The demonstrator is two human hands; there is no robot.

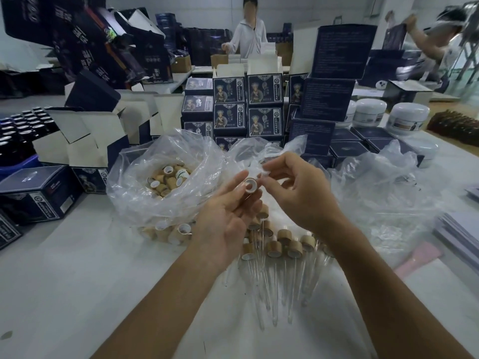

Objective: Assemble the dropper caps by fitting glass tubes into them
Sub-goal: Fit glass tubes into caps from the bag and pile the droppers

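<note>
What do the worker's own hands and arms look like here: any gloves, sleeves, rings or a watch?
Both are bare. The left hand and right hand wear no gloves, and no rings show on the visible fingers. Both forearms are uncovered from wrist to the frame's bottom edge: no sleeves, watch, bracelet or markings. The nails look short and unpainted.

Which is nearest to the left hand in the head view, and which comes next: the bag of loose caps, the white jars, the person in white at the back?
From the left hand:
1. Bag of loose caps, just to its left on the table.
2. White jars, further back on the right.
3. Person in white, standing at the far back.
</note>
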